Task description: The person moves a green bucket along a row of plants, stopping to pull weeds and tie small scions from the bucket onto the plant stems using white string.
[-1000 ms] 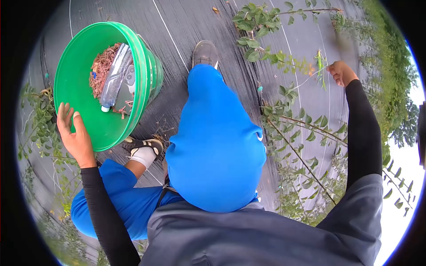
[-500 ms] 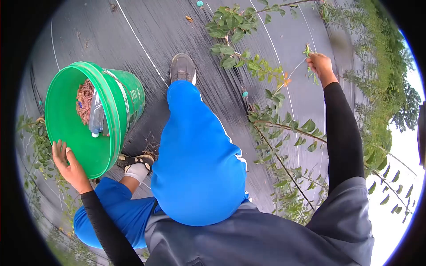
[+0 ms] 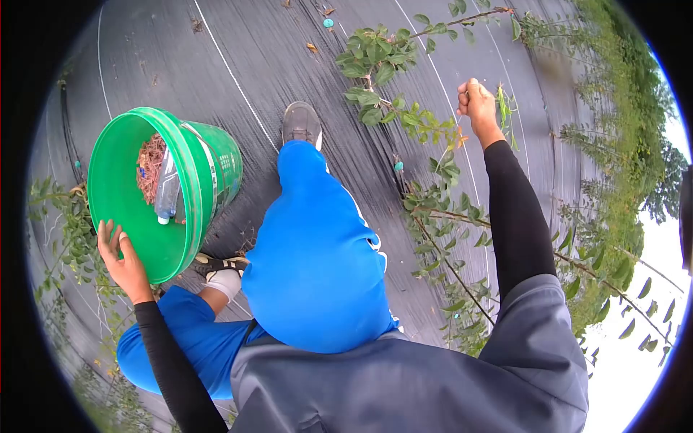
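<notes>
My left hand (image 3: 124, 261) grips the near rim of a green bucket (image 3: 144, 209), which is tilted toward me on the ground at the left. Inside the bucket lie reddish-brown plant trimmings (image 3: 149, 166) and a clear plastic bottle (image 3: 167, 189). My right hand (image 3: 476, 102) is stretched out ahead at the upper right, closed around a short green sprig (image 3: 503, 108) next to a leafy branch (image 3: 404, 115). My blue-trousered legs fill the middle, one shoe (image 3: 301, 123) pointing forward.
Black ground cloth with white lines (image 3: 231, 65) covers the ground. Long leafy stems (image 3: 462, 238) run across it at the right, and a dense hedge row (image 3: 621, 130) stands further right. More foliage (image 3: 65, 231) grows at the left behind the bucket.
My right hand has drawn the sprig leftward, away from the stem tip. The bucket has stayed tilted in my left hand, and the view has shifted slightly.
</notes>
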Demonstrator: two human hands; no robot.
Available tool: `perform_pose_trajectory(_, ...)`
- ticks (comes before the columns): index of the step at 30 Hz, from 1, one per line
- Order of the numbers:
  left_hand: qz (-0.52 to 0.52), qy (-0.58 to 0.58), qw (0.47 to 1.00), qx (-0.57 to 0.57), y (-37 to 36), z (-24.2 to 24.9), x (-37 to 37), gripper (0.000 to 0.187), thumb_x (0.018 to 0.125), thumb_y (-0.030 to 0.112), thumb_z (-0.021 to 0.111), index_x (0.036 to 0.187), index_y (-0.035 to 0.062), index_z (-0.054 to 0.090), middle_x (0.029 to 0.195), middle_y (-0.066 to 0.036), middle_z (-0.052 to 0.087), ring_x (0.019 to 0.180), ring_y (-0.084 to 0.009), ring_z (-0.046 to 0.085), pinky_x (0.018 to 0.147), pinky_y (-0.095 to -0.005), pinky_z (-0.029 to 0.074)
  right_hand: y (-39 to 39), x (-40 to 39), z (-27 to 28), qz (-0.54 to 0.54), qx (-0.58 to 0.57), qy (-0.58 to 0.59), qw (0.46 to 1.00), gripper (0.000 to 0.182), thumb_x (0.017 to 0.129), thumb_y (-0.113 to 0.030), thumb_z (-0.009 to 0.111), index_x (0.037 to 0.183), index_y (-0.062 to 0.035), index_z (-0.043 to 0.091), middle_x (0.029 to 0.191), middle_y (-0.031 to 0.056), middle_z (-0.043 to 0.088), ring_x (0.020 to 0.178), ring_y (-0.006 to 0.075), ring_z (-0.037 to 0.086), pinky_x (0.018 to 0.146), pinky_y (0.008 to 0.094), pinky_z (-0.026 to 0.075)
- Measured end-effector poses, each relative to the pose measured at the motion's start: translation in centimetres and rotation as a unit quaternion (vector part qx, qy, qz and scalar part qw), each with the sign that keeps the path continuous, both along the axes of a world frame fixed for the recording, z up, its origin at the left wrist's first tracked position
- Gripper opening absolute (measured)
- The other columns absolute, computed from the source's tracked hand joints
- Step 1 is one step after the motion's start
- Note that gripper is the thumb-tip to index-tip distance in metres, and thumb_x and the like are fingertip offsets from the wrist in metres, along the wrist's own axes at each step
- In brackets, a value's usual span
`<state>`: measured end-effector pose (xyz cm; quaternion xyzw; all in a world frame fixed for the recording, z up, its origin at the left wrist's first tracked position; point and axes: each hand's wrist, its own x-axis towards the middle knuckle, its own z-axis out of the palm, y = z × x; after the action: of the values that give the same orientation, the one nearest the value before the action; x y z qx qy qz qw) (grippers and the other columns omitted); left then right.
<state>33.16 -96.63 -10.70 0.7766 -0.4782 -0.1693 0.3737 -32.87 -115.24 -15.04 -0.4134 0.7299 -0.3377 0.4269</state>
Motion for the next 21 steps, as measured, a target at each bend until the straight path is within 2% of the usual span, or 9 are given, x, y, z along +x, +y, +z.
perform_pose_trajectory(5,-0.003,-0.014,0.999,0.031,-0.1,-0.2,0.3,0.045,0.089,0.005,0.047,0.133,0.0030,0.037,0.125,-0.014,0.049,0.110,-0.0225,0.053,0.092,-0.0333,0.042,-6.2,-0.8,-1.4,0.139,0.171,0.186,0.957,0.034,0.094,-0.035,0.041,0.091,-0.0079,0.061,0.075,0.0018,0.061,0.056,0.0105,0.054,0.051,0.0243,0.044)
perform_pose_trajectory(9,0.007,-0.018,0.999,0.048,-0.2,-0.6,0.4,0.045,0.091,0.008,0.045,0.134,0.0038,0.035,0.130,-0.014,0.046,0.114,-0.0248,0.050,0.094,-0.0349,0.041,-9.6,-2.7,-5.4,0.027,0.275,0.094,0.956,0.033,0.095,-0.031,0.038,0.104,-0.0056,0.057,0.084,0.0052,0.064,0.067,0.0123,0.061,0.058,0.0265,0.051)
perform_pose_trajectory(15,-0.016,-0.008,0.998,0.052,-0.5,-0.5,0.2,0.044,0.092,0.006,0.042,0.135,0.0009,0.033,0.129,-0.016,0.046,0.115,-0.0248,0.049,0.094,-0.0348,0.041,-8.1,-12.7,-12.0,-0.297,0.102,-0.069,0.947,0.033,0.094,-0.025,0.039,0.108,0.0018,0.053,0.097,0.0133,0.062,0.093,0.0239,0.062,0.081,0.0320,0.052)
perform_pose_trajectory(16,-0.016,-0.011,0.998,0.060,-0.6,-0.4,0.0,0.043,0.093,0.006,0.041,0.135,-0.0006,0.032,0.129,-0.017,0.046,0.117,-0.0253,0.048,0.095,-0.0350,0.040,-4.8,-16.2,-10.6,-0.027,0.209,0.317,0.925,0.040,0.094,-0.033,0.037,0.103,0.0003,0.057,0.100,0.0122,0.063,0.096,0.0218,0.061,0.084,0.0297,0.049)
perform_pose_trajectory(17,-0.022,-0.011,0.997,0.068,-0.7,-0.2,-0.1,0.043,0.093,0.006,0.041,0.135,-0.0006,0.032,0.129,-0.017,0.046,0.117,-0.0253,0.048,0.095,-0.0350,0.040,-1.8,-20.9,-8.4,0.257,0.266,0.623,0.690,0.048,0.093,-0.041,0.035,0.099,-0.0012,0.061,0.104,0.0110,0.064,0.100,0.0198,0.060,0.086,0.0273,0.046)
perform_pose_trajectory(18,-0.012,-0.010,0.997,0.070,-0.8,-0.1,-0.3,0.043,0.093,0.006,0.041,0.135,-0.0008,0.032,0.129,-0.018,0.045,0.117,-0.0253,0.048,0.095,-0.0351,0.040,2.2,-30.1,-9.5,0.310,0.356,0.666,0.578,0.047,0.093,-0.041,0.034,0.099,-0.0041,0.061,0.103,0.0094,0.065,0.096,0.0230,0.062,0.084,0.0315,0.047)
perform_pose_trajectory(19,-0.002,-0.008,0.998,0.068,-0.8,-0.1,-0.6,0.043,0.093,0.007,0.040,0.134,-0.0011,0.032,0.129,-0.018,0.045,0.117,-0.0254,0.048,0.095,-0.0351,0.040,6.1,-27.9,-5.1,0.317,0.490,0.677,0.448,0.042,0.093,-0.035,0.032,0.101,-0.0047,0.060,0.102,0.0092,0.065,0.097,0.0250,0.062,0.082,0.0348,0.049)
perform_pose_trajectory(20,0.003,-0.012,0.998,0.062,-0.8,-0.1,-0.6,0.043,0.093,0.007,0.040,0.134,-0.0014,0.032,0.129,-0.018,0.046,0.117,-0.0256,0.048,0.095,-0.0352,0.041,8.9,-23.3,-0.6,0.366,0.595,0.608,0.378,0.041,0.093,-0.027,0.028,0.105,-0.0039,0.059,0.110,0.0123,0.062,0.107,0.0283,0.057,0.086,0.0383,0.048)
perform_pose_trajectory(21,-0.002,-0.005,0.999,0.054,-0.7,-0.2,-0.5,0.043,0.093,0.007,0.040,0.134,-0.0014,0.032,0.129,-0.018,0.046,0.117,-0.0256,0.048,0.095,-0.0352,0.041,12.5,-22.5,1.8,0.354,0.598,0.610,0.381,0.041,0.093,-0.027,0.028,0.105,-0.0039,0.059,0.110,0.0123,0.062,0.107,0.0283,0.057,0.086,0.0383,0.048)
